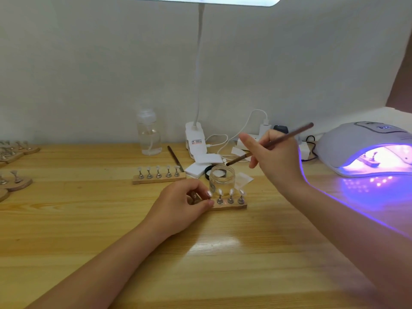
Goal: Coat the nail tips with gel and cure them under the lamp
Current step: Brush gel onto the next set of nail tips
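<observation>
The right hand (275,156) is raised above the desk (89,219), and a thin brown brush (269,143) is held in its curled fingers like a pen. The brush is tilted, and its tip is just over the open mouth of a small glass jar (221,178). The left hand (182,201) rests on the desk, and the left end of a wooden strip (231,206) is pinched between its thumb and fingers. On this strip pale nail tips (230,192) are carried upright on small metal stands. The strip lies just in front of the jar. At the far right a curing lamp (365,150) is lit violet, and another strip is seen inside it.
</observation>
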`<control>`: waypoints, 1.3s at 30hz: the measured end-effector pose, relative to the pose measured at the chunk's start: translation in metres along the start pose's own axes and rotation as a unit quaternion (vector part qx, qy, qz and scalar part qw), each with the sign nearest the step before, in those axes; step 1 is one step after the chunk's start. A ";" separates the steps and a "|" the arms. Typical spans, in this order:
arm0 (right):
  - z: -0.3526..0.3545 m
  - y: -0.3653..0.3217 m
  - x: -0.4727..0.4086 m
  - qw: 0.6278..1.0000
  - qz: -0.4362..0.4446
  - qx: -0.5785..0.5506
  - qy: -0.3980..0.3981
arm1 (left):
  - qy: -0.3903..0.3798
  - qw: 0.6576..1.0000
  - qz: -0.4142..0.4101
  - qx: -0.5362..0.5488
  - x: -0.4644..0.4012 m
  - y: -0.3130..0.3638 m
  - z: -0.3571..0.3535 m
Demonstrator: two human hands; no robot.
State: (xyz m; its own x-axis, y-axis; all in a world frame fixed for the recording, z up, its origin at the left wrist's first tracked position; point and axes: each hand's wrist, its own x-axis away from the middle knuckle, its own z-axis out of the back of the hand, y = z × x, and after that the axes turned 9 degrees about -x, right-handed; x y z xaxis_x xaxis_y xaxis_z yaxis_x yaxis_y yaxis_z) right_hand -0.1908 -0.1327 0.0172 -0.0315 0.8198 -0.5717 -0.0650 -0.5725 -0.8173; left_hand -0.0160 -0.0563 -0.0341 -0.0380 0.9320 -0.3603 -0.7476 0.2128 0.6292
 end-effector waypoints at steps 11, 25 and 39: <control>-0.027 0.005 -0.010 0.945 0.012 0.283 -0.161 | 0.027 0.999 -0.036 -0.015 0.006 0.003 0.001; -0.003 0.003 -0.027 0.982 -0.040 0.172 -0.061 | 0.077 0.993 -0.013 0.090 0.009 0.014 0.009; -0.003 -0.011 0.008 0.996 0.025 -0.081 0.010 | 0.125 0.987 -0.029 0.095 0.011 0.016 0.011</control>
State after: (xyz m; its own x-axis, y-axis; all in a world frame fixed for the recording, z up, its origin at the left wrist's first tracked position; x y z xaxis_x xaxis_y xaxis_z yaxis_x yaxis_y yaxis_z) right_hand -0.1873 -0.1198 0.0216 -0.0110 0.7910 -0.6117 0.0982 -0.6079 -0.7879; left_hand -0.0213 -0.0394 -0.0205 -0.1795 0.8202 -0.5431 -0.6163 0.3366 0.7120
